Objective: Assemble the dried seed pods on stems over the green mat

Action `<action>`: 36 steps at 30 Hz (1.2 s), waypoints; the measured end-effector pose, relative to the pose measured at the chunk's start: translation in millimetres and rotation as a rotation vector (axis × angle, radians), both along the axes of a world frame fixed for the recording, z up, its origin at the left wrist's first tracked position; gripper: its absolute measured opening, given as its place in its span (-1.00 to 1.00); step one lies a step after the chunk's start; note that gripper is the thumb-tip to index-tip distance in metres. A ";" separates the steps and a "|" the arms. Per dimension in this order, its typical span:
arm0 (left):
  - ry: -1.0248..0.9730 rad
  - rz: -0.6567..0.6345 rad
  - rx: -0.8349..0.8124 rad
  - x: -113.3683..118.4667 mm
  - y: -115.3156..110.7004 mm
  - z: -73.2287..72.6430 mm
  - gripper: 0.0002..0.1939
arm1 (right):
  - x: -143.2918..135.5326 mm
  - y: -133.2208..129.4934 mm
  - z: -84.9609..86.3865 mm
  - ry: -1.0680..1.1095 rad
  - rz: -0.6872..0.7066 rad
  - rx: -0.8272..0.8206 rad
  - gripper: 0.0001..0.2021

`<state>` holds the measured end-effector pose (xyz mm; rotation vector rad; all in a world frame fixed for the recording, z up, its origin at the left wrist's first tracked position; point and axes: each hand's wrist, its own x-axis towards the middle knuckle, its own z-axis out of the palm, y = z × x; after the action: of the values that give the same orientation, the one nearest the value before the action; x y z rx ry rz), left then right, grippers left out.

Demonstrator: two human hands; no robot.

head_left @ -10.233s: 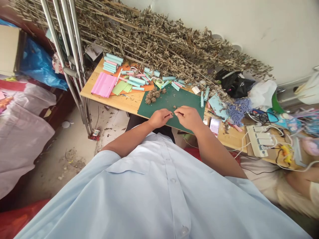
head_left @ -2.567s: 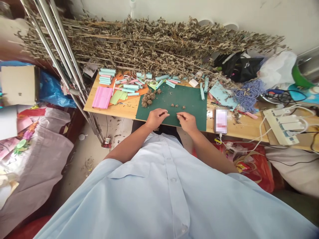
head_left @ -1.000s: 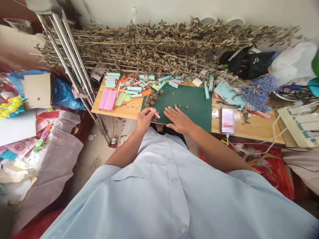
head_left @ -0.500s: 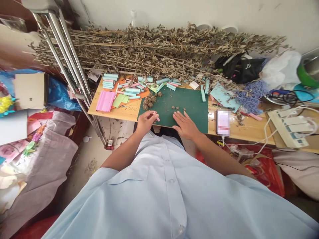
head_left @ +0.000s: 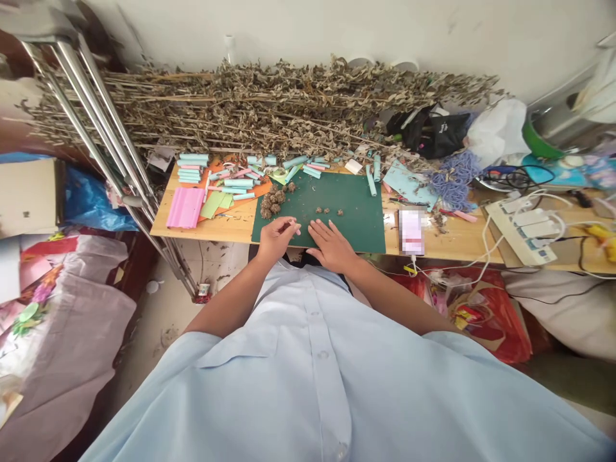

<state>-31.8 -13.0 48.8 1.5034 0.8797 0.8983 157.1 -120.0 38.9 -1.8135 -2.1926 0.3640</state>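
At the front edge of the dark green mat (head_left: pixel 359 228), my left hand (head_left: pixel 274 240) pinches a small pink paper roll (head_left: pixel 297 226) between its fingertips. Most of the roll is hidden by the fingers. My right hand (head_left: pixel 332 246) lies flat on the mat with its fingers stretched out, holding nothing. Just beyond its fingertips sit a few small brown clumps (head_left: pixel 326 210). A heap of round brown balls of dried plant matter (head_left: pixel 272 201) rests on the mat's left part, behind my left hand.
Blue paper rolls (head_left: pixel 238 183) and pink corrugated paper (head_left: pixel 185 207) lie on the left of the wooden table. Dried plant stalks (head_left: pixel 231 106) span the back. To the right are a phone (head_left: pixel 412 231), purple yarn (head_left: pixel 452 181) and a power strip (head_left: pixel 522 228). Metal crutches (head_left: pixel 96 122) lean at left.
The camera view has turned to the right, so everything sits further left. My left fingers have turned slightly and cover more of the pink roll. My right hand stays flat.
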 end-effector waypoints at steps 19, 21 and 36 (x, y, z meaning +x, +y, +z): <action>0.079 -0.118 0.371 38.8 2.5 -31.2 -0.76 | 68.5 17.0 -10.0 0.097 -0.496 0.319 -0.74; 0.091 -0.133 0.360 38.8 3.3 -31.6 -0.74 | 67.4 28.6 -8.2 0.102 -0.469 0.268 -0.69; 0.118 -0.204 0.381 40.7 3.4 -27.4 -0.78 | 69.3 49.8 -0.9 0.026 -0.345 0.173 -0.75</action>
<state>8.9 -9.6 21.4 1.9531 0.6455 0.8642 226.4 -70.1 38.0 -2.0233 -1.7852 0.1194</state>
